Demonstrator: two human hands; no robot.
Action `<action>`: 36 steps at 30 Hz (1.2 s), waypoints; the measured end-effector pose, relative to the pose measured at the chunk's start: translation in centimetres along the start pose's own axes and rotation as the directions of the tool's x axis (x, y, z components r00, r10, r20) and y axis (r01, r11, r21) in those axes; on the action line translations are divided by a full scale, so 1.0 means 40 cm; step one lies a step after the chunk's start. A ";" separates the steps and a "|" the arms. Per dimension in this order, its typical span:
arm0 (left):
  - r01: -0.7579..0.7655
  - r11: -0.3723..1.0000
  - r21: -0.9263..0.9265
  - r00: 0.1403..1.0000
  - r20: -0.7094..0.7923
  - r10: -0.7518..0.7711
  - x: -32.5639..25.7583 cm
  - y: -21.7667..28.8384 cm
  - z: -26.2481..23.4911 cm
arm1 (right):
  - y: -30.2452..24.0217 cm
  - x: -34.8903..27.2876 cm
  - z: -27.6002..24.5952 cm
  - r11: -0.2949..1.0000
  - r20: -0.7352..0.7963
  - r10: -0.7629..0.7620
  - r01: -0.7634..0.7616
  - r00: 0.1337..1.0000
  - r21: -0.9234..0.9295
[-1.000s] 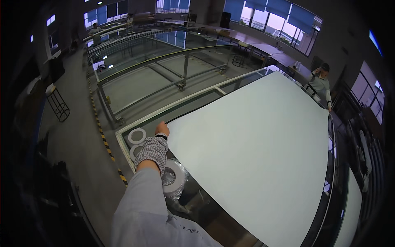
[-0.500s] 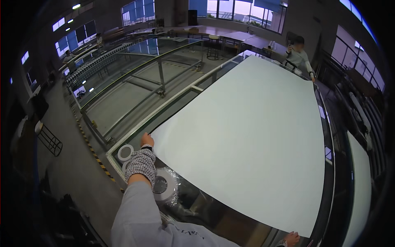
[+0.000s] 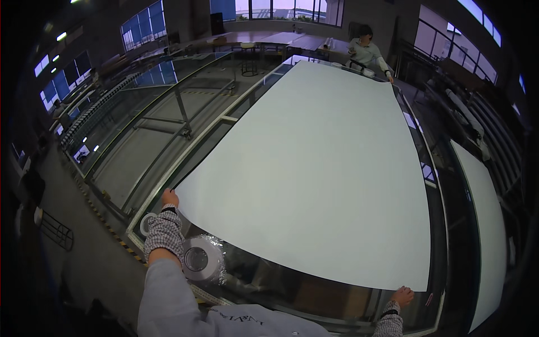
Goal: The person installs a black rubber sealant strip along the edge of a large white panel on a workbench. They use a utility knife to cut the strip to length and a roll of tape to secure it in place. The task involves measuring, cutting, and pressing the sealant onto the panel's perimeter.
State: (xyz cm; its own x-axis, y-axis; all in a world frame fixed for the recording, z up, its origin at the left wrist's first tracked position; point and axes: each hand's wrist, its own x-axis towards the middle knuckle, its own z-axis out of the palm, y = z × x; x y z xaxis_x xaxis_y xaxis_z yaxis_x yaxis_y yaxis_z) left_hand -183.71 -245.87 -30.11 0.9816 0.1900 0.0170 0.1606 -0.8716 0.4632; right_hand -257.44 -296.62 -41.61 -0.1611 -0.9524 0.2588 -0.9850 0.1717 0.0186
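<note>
White flexible sheet point(image 3: 320, 174), large and matte, lies spread over a long glass-topped table point(image 3: 269, 292), stretched between the person and a co-worker point(image 3: 365, 53) at the far end. The left hand point(image 3: 169, 198) pinches the sheet's near left corner, fingers closed on its edge; the right hand point(image 3: 402, 296) grips the near right corner the same way, though its fingers are too small to read clearly. Holding both corners well apart likely keeps the near edge taut and level, so the material settles flat rather than wrinkling. Just behind the left wrist, a clear roll of tape point(image 3: 197, 259) rests on the glass, with a white ring-shaped roll point(image 3: 147, 223) beside the checked cuff point(image 3: 164, 233).
</note>
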 end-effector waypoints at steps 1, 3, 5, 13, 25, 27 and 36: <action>-0.010 1.000 0.010 1.000 0.026 0.010 0.010 0.001 -0.008 | 0.006 0.030 -0.008 1.000 0.045 0.016 -0.016 0.999 0.001; -0.013 0.999 0.044 1.000 0.022 0.012 0.024 0.007 -0.022 | 0.017 0.083 -0.017 0.997 0.116 0.075 -0.077 0.990 0.012; 0.017 0.997 0.078 1.000 -0.020 -0.015 0.027 0.013 -0.028 | 0.029 0.145 -0.023 0.985 0.148 0.168 -0.171 0.975 0.011; 0.026 0.999 0.040 0.989 -0.147 -0.020 0.025 0.018 -0.003 | 0.050 0.254 0.008 0.971 0.371 0.217 -0.158 0.903 -0.181; -0.070 0.988 0.139 0.984 -0.152 0.091 0.050 0.046 -0.029 | 0.138 0.305 0.044 0.977 0.206 0.199 -0.179 0.958 -0.114; -0.107 0.971 0.212 0.981 -0.136 0.138 0.046 0.057 -0.042 | 0.135 0.313 0.031 0.975 0.194 0.206 -0.184 0.959 -0.128; -0.045 0.968 0.247 0.993 -0.095 0.070 0.039 0.101 -0.042 | 0.184 0.378 -0.024 0.984 0.339 0.176 -0.150 0.924 -0.101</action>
State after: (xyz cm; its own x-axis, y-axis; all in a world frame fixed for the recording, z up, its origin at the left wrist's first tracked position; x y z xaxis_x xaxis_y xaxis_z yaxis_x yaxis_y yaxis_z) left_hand -181.69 -248.36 -26.73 0.9763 0.1706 0.1333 0.1372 -0.9638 0.2285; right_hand -267.07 -309.53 -36.62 -0.3428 -0.9356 -0.0846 -0.9384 0.3369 0.0772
